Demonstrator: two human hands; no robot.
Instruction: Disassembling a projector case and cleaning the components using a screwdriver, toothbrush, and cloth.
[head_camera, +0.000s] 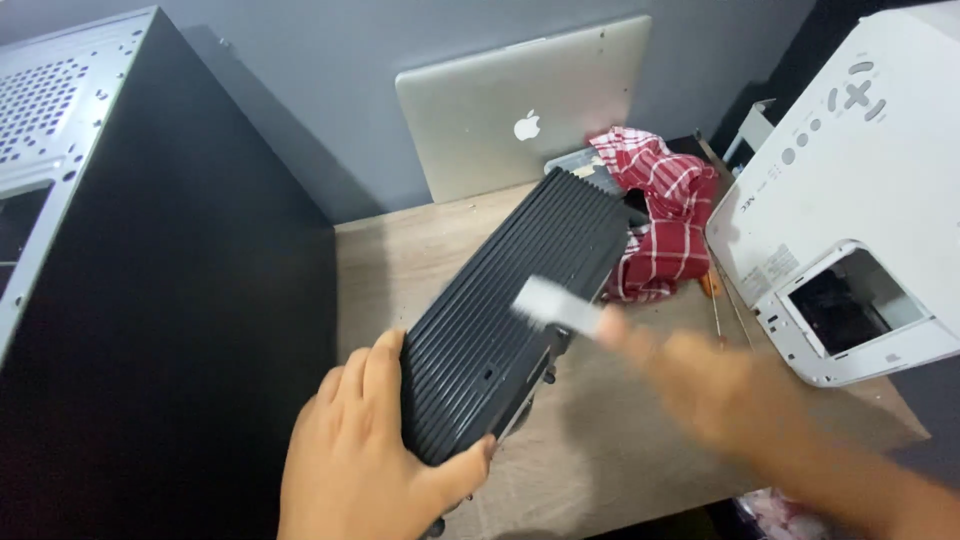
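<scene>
Left hand (365, 455) clamps the near end of a black ribbed metal box (515, 315), its long axis running away up-right over the wooden desk (610, 440). Right hand (715, 385), blurred, pinches a small white strip (560, 305) against the box's right edge. Beyond lie a red checked cloth (665, 215) and a silver laptop (520, 105).

My one head camera looks steeply down, close over my hands, facing the tabletop's (620, 440) far edge.

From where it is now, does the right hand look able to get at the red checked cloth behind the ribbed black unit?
Probably yes. The right hand, blurred and holding a small white piece, sits beside the ribbed black unit. Bare wooden desk lies between it and the red checked cloth; the white projector stands off to the side.
</scene>
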